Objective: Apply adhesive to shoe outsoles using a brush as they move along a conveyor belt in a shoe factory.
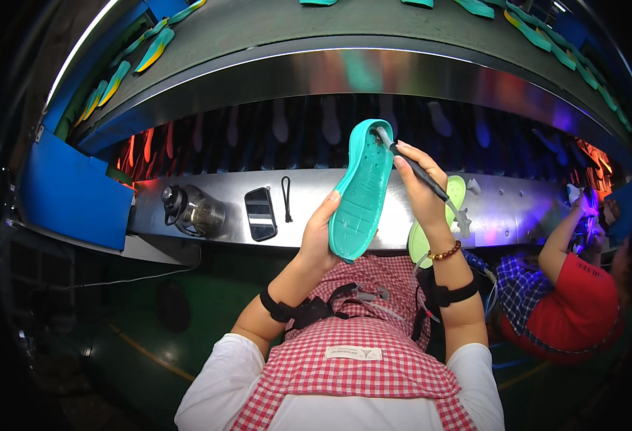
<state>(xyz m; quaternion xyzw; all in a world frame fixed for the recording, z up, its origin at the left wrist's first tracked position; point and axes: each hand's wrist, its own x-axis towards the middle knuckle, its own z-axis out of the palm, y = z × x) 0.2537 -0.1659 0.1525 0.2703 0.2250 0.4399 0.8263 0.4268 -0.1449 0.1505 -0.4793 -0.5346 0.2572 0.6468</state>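
Observation:
A teal shoe sole [359, 205] is tilted up over the bench, its hollow inner side facing me. My left hand [320, 231] is closed on its near left edge. My right hand [423, 188] grips a brush [422, 174] with a dark handle, and the pale brush tip touches the inside of the sole's far end. Partly hidden behind my right wrist, a light green sole [418, 243] lies at the bench edge.
On the steel bench [301, 224] stand a dark bottle [195, 210] and, right of it, a phone [260, 214] and a strap [286, 199]. Above runs a conveyor belt [273, 68] with teal-and-yellow soles. A co-worker in red [581, 305] sits at right.

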